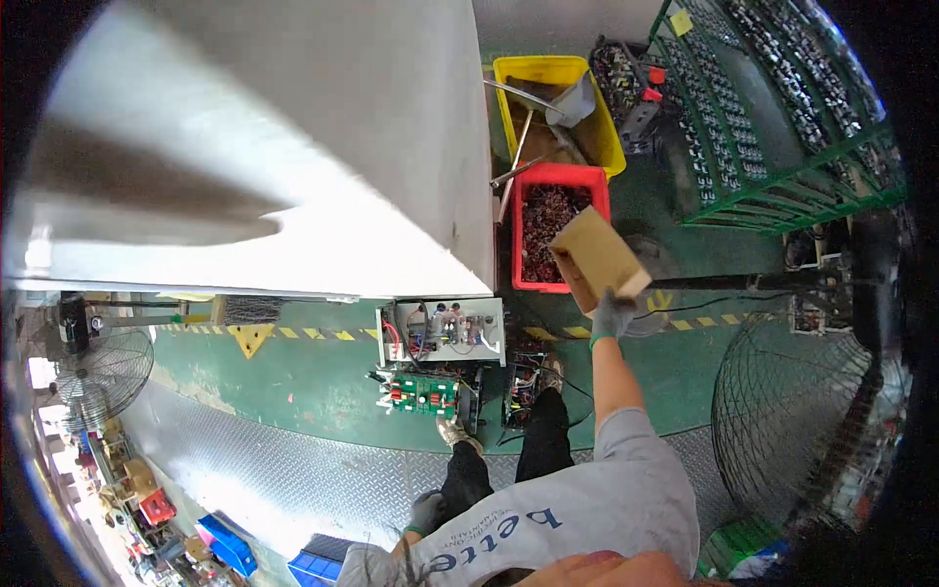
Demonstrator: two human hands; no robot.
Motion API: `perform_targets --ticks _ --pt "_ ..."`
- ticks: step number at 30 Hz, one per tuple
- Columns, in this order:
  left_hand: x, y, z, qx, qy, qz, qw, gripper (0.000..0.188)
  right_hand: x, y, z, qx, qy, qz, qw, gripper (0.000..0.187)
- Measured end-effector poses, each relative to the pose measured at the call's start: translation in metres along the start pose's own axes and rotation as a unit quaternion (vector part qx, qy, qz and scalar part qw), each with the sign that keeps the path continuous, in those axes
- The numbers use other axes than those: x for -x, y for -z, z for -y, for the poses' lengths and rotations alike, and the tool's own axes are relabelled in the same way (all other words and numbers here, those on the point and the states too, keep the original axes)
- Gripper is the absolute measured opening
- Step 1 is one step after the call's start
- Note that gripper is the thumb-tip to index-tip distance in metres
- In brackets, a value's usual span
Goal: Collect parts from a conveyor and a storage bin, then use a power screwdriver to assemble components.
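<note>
My right hand (613, 315), in a grey glove, is stretched forward and grips the near end of a brown cardboard box (603, 252). The box is tilted above the near right corner of a red bin (518, 227), and part of its hollow inside shows. Many small dark reddish pieces (553, 217) fill the bin; their kind is too small to tell. My left hand (427, 511), also gloved, hangs low beside my left thigh, away from these things. Its fingers are too dark and small to read.
A yellow bin (608, 137) with a grey scoop (573, 100) stands behind the red one. A large white cabinet (391, 176) fills the left. Opened electronic units (445, 333) and a green circuit board (421, 395) are near my feet. Right are a green rack (773, 191) and a fan (773, 411).
</note>
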State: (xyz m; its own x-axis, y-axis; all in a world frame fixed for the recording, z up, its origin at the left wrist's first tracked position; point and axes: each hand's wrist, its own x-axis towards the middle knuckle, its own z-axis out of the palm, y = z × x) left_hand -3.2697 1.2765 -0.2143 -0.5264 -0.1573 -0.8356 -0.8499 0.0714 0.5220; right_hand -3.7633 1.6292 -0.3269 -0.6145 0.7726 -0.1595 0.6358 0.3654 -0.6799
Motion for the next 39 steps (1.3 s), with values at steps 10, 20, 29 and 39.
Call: perform_targets --ticks 10,20,29,39 --pt "-0.018 0.089 0.048 0.218 0.005 -0.008 0.976 0.014 0.176 0.134 -0.086 -0.445 -0.259 0.126 0.848 0.028" --pt "0.074 0.193 0.037 0.423 0.029 -0.044 0.905 0.044 0.34 0.202 -0.111 -0.137 -0.039 0.45 0.882 0.04" --pt "0.113 0.12 0.021 0.264 -0.227 -0.116 0.93 0.045 0.389 0.199 -0.109 -0.104 0.095 0.678 0.721 0.037" --pt "0.196 -0.032 0.157 0.616 -0.033 -0.045 0.786 0.033 0.292 0.34 -0.238 0.06 0.016 0.611 0.79 0.051"
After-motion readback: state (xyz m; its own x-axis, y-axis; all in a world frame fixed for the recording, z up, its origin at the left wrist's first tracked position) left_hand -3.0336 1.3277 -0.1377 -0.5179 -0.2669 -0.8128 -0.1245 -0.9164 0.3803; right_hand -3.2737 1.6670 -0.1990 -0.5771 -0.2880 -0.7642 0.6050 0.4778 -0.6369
